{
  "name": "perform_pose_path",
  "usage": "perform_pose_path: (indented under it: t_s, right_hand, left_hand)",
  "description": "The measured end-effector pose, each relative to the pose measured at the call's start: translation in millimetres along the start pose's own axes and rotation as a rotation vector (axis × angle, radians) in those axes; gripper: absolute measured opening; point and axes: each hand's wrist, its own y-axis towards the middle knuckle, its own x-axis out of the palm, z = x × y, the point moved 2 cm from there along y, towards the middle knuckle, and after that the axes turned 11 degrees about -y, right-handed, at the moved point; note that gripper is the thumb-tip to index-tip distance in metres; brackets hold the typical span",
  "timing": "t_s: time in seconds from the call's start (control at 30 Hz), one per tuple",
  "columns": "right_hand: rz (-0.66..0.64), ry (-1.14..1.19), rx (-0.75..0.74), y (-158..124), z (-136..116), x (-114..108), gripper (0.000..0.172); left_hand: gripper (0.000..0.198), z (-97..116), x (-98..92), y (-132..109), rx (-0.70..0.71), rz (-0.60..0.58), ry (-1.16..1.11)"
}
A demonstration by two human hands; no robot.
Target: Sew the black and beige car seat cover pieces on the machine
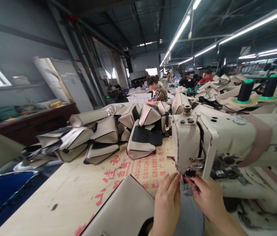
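My left hand [167, 202] is closed, its fingertips pressed together beside the needle area of a cream sewing machine [189, 141]. From the other side, my right hand [208, 196] reaches in with thumb and fingers pinched just under the presser foot. What the fingertips hold is too small and hidden to make out. A beige bag [126, 206] with black edging lies at the left of my left hand, partly behind its wrist. Between my forearms a smooth grey surface [191, 216] shows below the needle.
Several beige bags [105, 129] with black trim are heaped along the back of the plywood table [62, 193]. Two black thread spools [245, 91] stand behind the machine. A blue-lined bin [6, 193] sits at the left. Another person [159, 91] works beyond the heap.
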Motion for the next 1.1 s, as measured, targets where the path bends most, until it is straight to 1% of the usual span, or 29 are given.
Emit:
perform_pose_path:
  t_s: [0.1,0.17,0.23,0.33,0.4,0.5,0.57,0.67,0.73,0.8,0.87,0.9,0.93,1.0,1.03,1.07,1.1]
  right_hand:
    - [0.035,0.24,0.018,-8,3,-9,0.018]
    - [0.038,0.366,0.041,-12,5,-17,0.011]
    - [0.035,0.415,0.029,-15,6,-24,0.007]
    - [0.018,0.416,-0.006,-17,7,-29,0.01]
    - [-0.009,0.432,0.0,-17,9,-28,0.012]
    - [-0.073,0.547,0.045,-18,11,-22,0.012]
    - [-0.102,0.655,0.127,-17,10,-19,0.013]
    - [-0.123,0.796,0.334,-13,2,-18,0.017]
    - [-0.167,0.909,0.489,-8,-5,-18,0.023]
    - [-0.25,1.061,0.647,-6,-12,-19,0.033]
    - [-0.348,1.202,0.787,-10,-17,-20,0.041]
    - [-0.373,1.23,0.826,-14,-18,-21,0.042]
    - [-0.372,1.216,0.836,-20,-18,-22,0.04]
    - [-0.328,1.091,0.763,-38,-16,-25,0.036]
    - [-0.309,1.008,0.702,-49,-15,-25,0.035]
    - [-0.31,0.934,0.638,-60,-13,-25,0.035]
    - [-0.327,0.876,0.581,-71,-11,-25,0.036]
  left_hand:
    - [0.029,5,-3.7,-4,-0.034,-0.007,-0.014]
    - [0.03,9,-3.0,-7,-0.025,-0.016,0.017]
    - [0.03,13,0.3,-8,-0.01,-0.036,0.042]
    - [0.027,19,4.8,-6,-0.059,-0.037,0.043]
    - [0.025,22,4.7,-5,-0.112,0.005,0.03]
    - [0.022,25,1.8,-2,-0.168,0.064,-0.012]
    - [0.022,26,1.1,2,-0.219,0.077,-0.055]
    - [0.016,28,5.0,8,-0.298,0.047,-0.133]
    - [0.013,29,9.1,7,-0.318,0.005,-0.171]
    - [0.018,31,11.7,1,-0.283,-0.047,-0.152]
    - [0.02,32,10.9,-10,-0.205,-0.109,-0.075]
    - [0.02,32,8.7,-16,-0.168,-0.13,-0.035]
    - [0.02,32,5.3,-20,-0.138,-0.134,-0.002]
    - [0.018,34,-4.1,-26,-0.073,-0.09,0.041]
    - [0.019,37,-8.5,-26,-0.004,-0.07,0.059]
    - [0.022,41,-11.8,-25,0.102,-0.071,0.076]
    - [0.025,45,-13.3,-23,0.233,-0.101,0.089]
